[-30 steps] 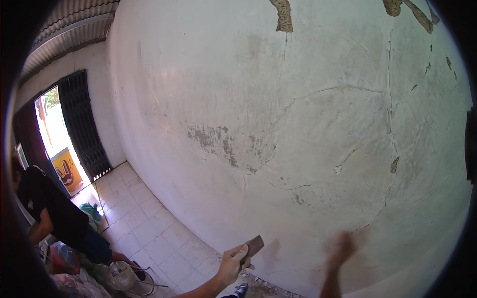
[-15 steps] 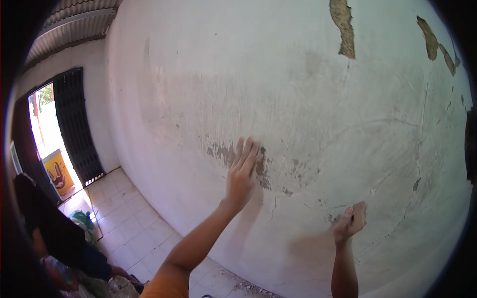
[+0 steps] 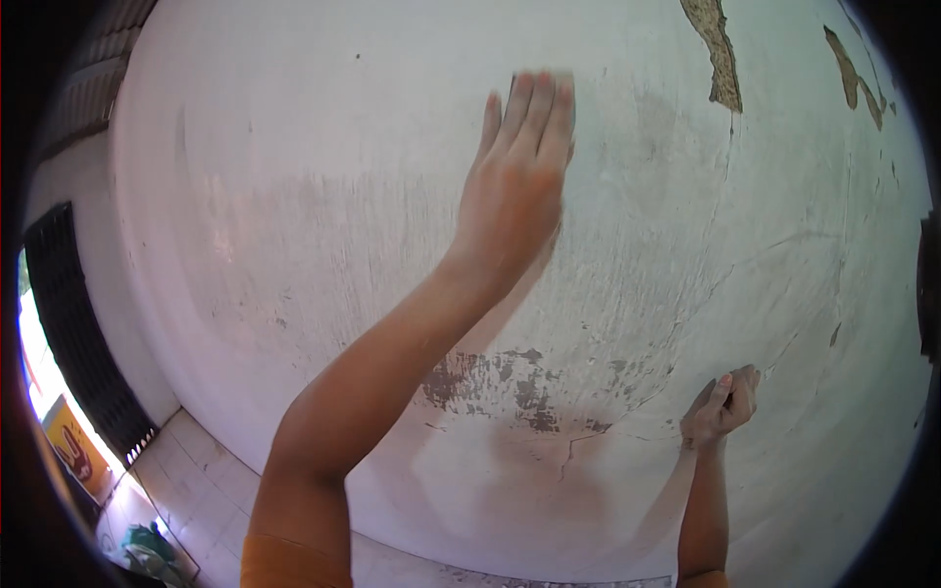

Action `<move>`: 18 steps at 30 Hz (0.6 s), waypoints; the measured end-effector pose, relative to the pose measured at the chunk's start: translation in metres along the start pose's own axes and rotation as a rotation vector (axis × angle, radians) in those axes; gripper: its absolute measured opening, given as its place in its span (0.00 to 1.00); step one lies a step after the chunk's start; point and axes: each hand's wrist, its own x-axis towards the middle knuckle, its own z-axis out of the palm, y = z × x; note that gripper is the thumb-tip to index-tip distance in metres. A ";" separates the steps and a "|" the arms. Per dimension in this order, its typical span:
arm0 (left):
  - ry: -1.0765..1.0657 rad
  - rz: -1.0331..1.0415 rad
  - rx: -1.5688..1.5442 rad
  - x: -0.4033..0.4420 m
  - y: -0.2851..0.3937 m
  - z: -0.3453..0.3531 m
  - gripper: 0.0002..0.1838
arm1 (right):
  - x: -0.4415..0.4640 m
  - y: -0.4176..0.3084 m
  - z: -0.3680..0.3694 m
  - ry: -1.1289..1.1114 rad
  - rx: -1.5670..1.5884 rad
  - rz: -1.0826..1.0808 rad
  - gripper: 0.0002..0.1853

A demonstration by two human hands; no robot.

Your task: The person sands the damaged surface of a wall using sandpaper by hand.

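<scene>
My left hand (image 3: 520, 171) reaches up against a pale plastered wall (image 3: 392, 127), its fingers stretched out and laid flat. Beneath the fingertips the straight edge of a thin flat sheet (image 3: 569, 80) shows; its kind cannot be made out. Lower right, my right hand (image 3: 723, 407) is closed in a fist close to the wall, thumb over the curled fingers. What the fist holds, if anything, is hidden. Between the two hands lies a scraped grey patch (image 3: 534, 392) with flaked paint and vertical streaks above it.
Deep gaps in the plaster (image 3: 723, 59) mark the upper right, with thin cracks running below. A dark folding gate (image 3: 83, 333) and a yellow panel (image 3: 76, 446) stand at the left. A green bag (image 3: 147, 549) lies on the tiled floor (image 3: 201, 461).
My left hand has moved up the wall, from the scraped patch to well above it. My right fist has shifted slightly up and right. The view is closer, and the dark-clothed person has left it.
</scene>
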 end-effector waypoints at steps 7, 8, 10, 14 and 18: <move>-0.052 -0.153 0.097 0.073 -0.089 -0.002 0.23 | -0.005 0.009 0.003 0.044 -0.020 0.025 0.20; 0.098 -0.002 0.324 0.058 -0.060 -0.003 0.24 | -0.008 0.011 0.002 0.051 -0.020 0.037 0.20; -0.020 0.039 0.252 0.006 -0.018 -0.005 0.25 | -0.004 0.001 0.006 0.067 -0.030 0.089 0.20; -0.043 0.116 0.293 0.015 -0.053 -0.022 0.21 | -0.003 0.007 0.002 0.040 -0.017 -0.005 0.20; 0.167 -0.009 0.304 0.043 -0.058 -0.002 0.29 | -0.006 0.004 0.002 0.059 -0.024 0.056 0.20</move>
